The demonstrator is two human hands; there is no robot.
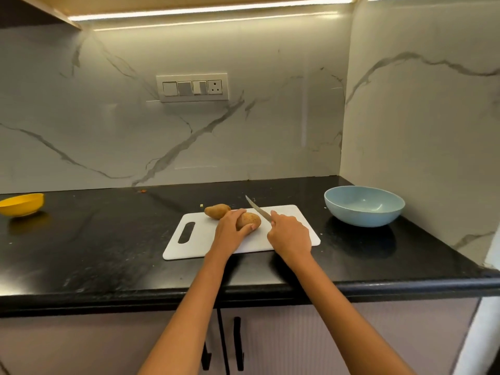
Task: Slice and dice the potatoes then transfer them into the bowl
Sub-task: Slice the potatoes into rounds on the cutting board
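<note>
Left hand: the left hand is gripping the near potato, fingers and thumb curling round it and pinning it to the cutting board.

Right hand: the right hand is clamping round the handle of the knife, forefinger lying along the top, blade pointing toward 11 o'clock past the potato's right end; whether the edge is touching the skin I cannot tell.

Second potato: the far potato is lying at the board's 11 o'clock corner, just behind the held one, whole.

Bowl: the blue bowl is sitting on the black counter at 3 o'clock from the board, holding nothing that shows.

Handling: the potato is looking firm, dense and rounded, so it is likely wanting to roll; gripping it well back from the blade and cutting a flat face first would be steadying it. Cut faces will probably be getting wet and slippery.

Progress: slicing seems to be only starting.

Aside: a yellow bowl is resting far off at 9 o'clock.
</note>
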